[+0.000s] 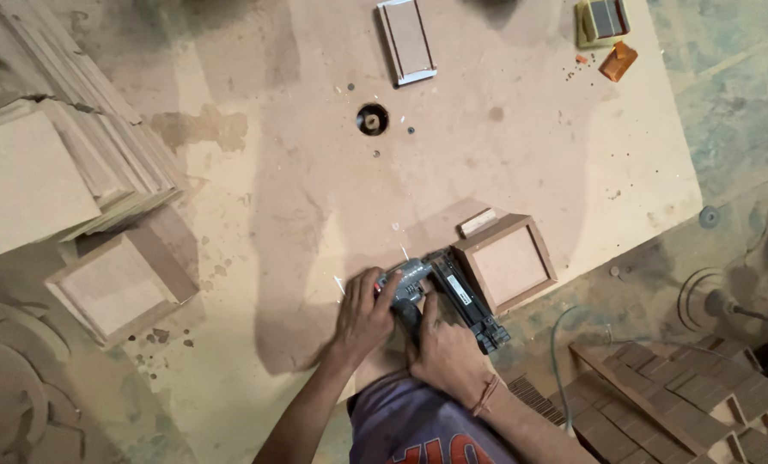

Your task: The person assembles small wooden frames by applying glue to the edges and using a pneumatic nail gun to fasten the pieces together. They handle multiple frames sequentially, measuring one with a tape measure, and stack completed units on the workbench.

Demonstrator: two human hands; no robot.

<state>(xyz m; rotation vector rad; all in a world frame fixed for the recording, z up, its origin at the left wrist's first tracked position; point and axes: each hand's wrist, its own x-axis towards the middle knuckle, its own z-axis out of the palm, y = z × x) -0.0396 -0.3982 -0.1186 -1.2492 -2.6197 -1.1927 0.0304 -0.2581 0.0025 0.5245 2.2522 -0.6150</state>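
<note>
A grey and black nail gun (pixel 453 292) lies near the front edge of the worktable (pixel 521 146), its nose against a small square wooden frame (pixel 508 262). My left hand (pixel 365 314) rests over the gun's rear body, fingers curled on it. My right hand (pixel 442 348) grips the gun's handle from below. A short wooden block (pixel 478 222) lies just behind the frame.
Stacked square boards (pixel 49 163) and a boxed frame (pixel 119 282) sit at the left. A round hole (pixel 372 119) is in the tabletop, a narrow frame (pixel 407 40) and small boxes (pixel 603 21) at the back. Cut wood pieces (pixel 685 395) and a hose lie at the right.
</note>
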